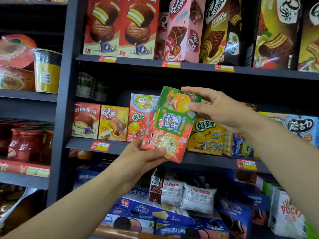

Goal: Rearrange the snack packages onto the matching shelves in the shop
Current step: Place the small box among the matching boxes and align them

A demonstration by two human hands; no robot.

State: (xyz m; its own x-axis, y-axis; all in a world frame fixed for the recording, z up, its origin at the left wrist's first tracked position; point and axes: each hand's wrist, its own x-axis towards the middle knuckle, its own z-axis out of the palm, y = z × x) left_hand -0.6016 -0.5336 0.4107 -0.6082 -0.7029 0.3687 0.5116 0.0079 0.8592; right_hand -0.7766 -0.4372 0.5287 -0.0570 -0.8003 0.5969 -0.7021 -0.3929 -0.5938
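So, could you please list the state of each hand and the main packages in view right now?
Left hand: grips the held box's lower end.
Right hand: holds the held box's upper end.
Held box: off the shelf, tilted, print upside down.
Red cartoon box: upright on the middle shelf.
Yellow fish box: upright on the same shelf.

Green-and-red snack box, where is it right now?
Head view, centre: the green-and-red snack box is held tilted before the middle shelf, left hand at its bottom, right hand at its top.
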